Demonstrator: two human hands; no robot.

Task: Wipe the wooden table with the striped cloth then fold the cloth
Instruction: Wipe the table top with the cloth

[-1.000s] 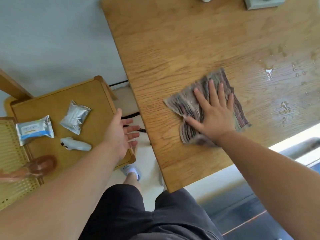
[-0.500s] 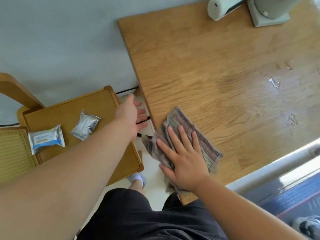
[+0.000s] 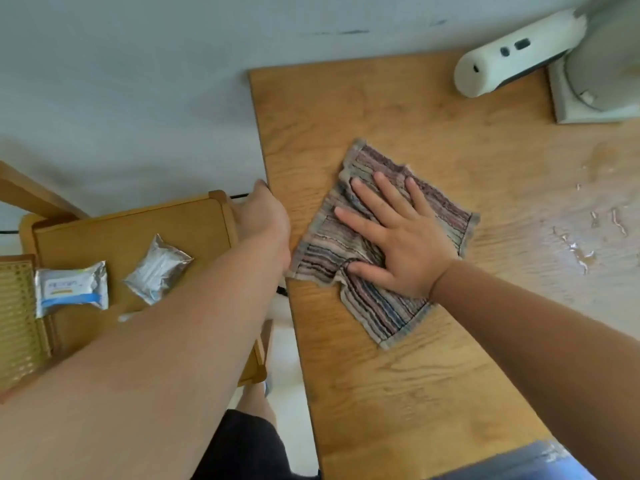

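Note:
The striped cloth point(image 3: 381, 313) lies spread and a little rumpled on the wooden table point(image 3: 415, 393), near its left edge. My right hand point(image 3: 398, 244) presses flat on the cloth, fingers spread and pointing to the far left, with the thumb in a crease. My left hand point(image 3: 266, 213) sits at the table's left edge, just left of the cloth. Only its back shows and its fingers are hidden. Water drops point(image 3: 581, 254) glisten on the wood to the right of the cloth.
A white device point(image 3: 512, 57) and a pale stand base point(image 3: 588, 98) occupy the far right corner of the table. Left of the table a low wooden tray-top point(image 3: 138, 230) carries a silver packet point(image 3: 157, 268) and a wipes pack point(image 3: 71, 287). A woven seat point(image 3: 17, 320) is at far left.
My right hand has slid the cloth from the table's near left corner back up onto the wood, farther from me. My left hand has moved right to the table's edge.

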